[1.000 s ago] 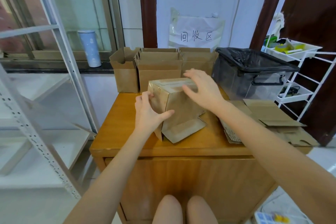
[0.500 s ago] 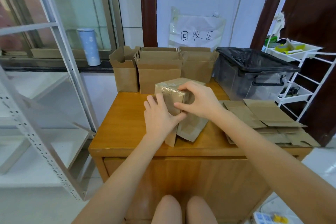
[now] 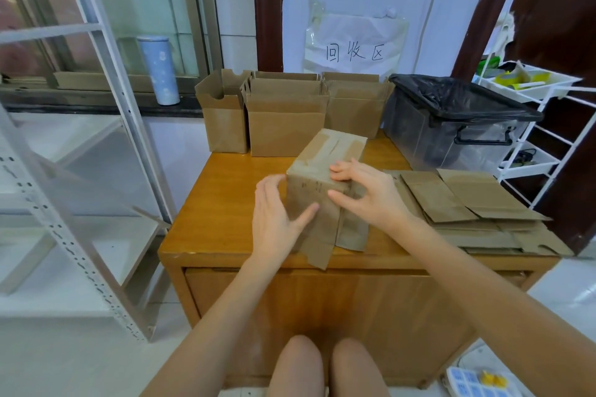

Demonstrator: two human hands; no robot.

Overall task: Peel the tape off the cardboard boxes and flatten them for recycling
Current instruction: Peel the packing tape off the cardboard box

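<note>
A small brown cardboard box stands on the wooden cabinet top, its taped face turned up and its loose bottom flaps splayed toward me. My left hand holds the box's left side, thumb across the front face. My right hand grips the near top-right corner, fingertips on the tape edge and thumb on the front. Three open cardboard boxes stand in a row at the back. A stack of flattened cardboard lies at the right.
A clear bin lined with a black bag sits back right. A white wire cart stands at far right, white metal shelving at the left. A blue tumbler stands on the sill. My knees are below the cabinet front.
I turned the box so its taped face points up and away. My right hand came from the top down to the near corner; my left hand slid along the left side.
</note>
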